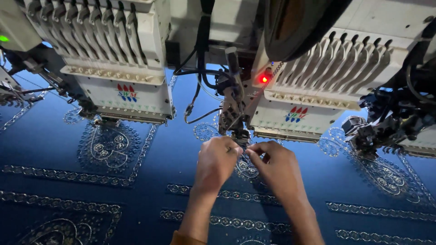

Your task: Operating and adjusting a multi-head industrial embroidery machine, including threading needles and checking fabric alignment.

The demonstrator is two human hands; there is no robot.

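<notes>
Under the sequin device [234, 111], both my hands [217, 159] [277, 165] pinch closed on something too fine to see; I keep it taut, clear of the blue fabric [54, 145].

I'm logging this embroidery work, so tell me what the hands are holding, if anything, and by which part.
It cannot be told. Both hands, left hand and right hand, pinch together just under the machine's attachment, above the blue fabric; anything between the fingertips is too fine to see.

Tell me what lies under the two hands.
Under the left hand and right hand lies dark blue fabric with silver embroidery; a round motif shows between them. Its middle and whatever the fingertips pinch are covered.
</notes>
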